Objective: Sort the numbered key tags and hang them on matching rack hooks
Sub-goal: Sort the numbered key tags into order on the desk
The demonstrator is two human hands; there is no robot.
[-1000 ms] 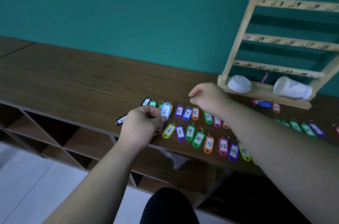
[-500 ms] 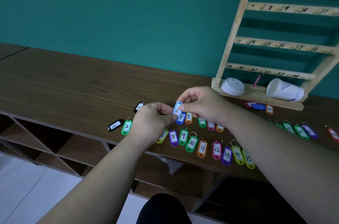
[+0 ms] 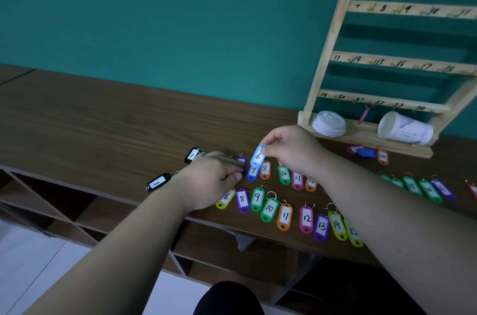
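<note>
My right hand point(image 3: 291, 151) pinches a light blue tag marked 6 point(image 3: 258, 156) just above the table. My left hand point(image 3: 214, 179) is blurred, lower and to the left, with its fingers loosely curled beside a purple tag point(image 3: 241, 161) and nothing visibly in it. Two rows of coloured numbered tags lie on the table: a back row with a blue 9 point(image 3: 253, 171) and an orange 8 point(image 3: 265, 169), and a front row from a yellow 6 point(image 3: 225, 197) to a yellow 14 point(image 3: 337, 225). The wooden hook rack point(image 3: 325, 56) leans at the back right, with one pink tag point(image 3: 363, 116) hanging on its lowest rail.
Two black tags marked 1 point(image 3: 158, 182) point(image 3: 193, 154) lie left of my left hand. A paper cup point(image 3: 405, 130) on its side and a white lid point(image 3: 329, 123) rest on the rack's base. More tags point(image 3: 413, 185) lie at the right. Open shelves run under the brown table point(image 3: 103, 121).
The light blue 6 tag passed from my left hand to my right hand. My left hand then dropped back down toward the rows of tags.
</note>
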